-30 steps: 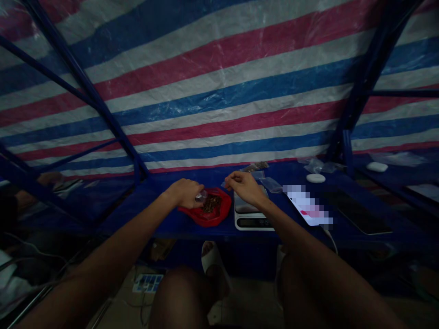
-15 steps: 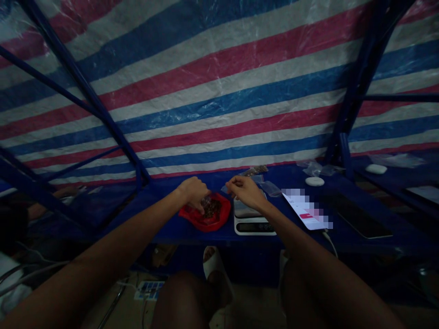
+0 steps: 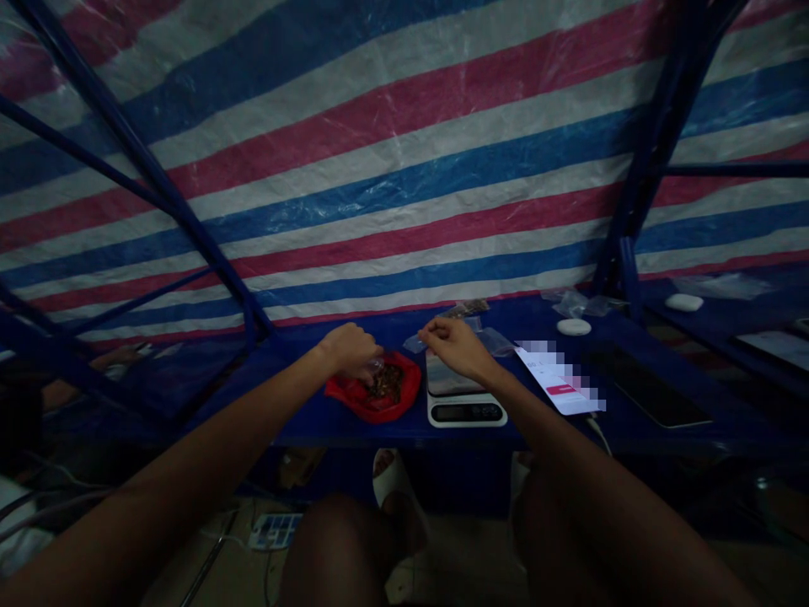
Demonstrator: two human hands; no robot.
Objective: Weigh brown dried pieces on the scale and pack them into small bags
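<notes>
My left hand (image 3: 355, 349) is closed over the left side of a red bag (image 3: 404, 403) with its mouth spread wide. Small brownish pieces (image 3: 387, 386) lie inside it. A shiny clear plastic bag (image 3: 377, 366) shows at the fingers of this hand, partly hidden. To the right, my right hand (image 3: 456, 346) hovers over a white digital scale (image 3: 436, 415), thumb and fingers pinched together. Clear plastic (image 3: 414, 343) shows beside its fingertips; whether they grip it I cannot tell. The scale's metal plate (image 3: 448, 382) is partly covered by this hand.
Behind the scale lie a clear bag of brownish pieces (image 3: 468, 308) and another clear bag (image 3: 496, 341). A lit phone (image 3: 556, 384) with a cable, a dark tablet (image 3: 661, 392) and a white oval case (image 3: 574, 327) are on the right. Blue frame posts (image 3: 623, 244) flank the blue table (image 3: 303, 421).
My left hand has risen slightly away from the pieces in the red bag, uncovering more of them. My right hand keeps its pinch over the scale. The whole view has shifted a little.
</notes>
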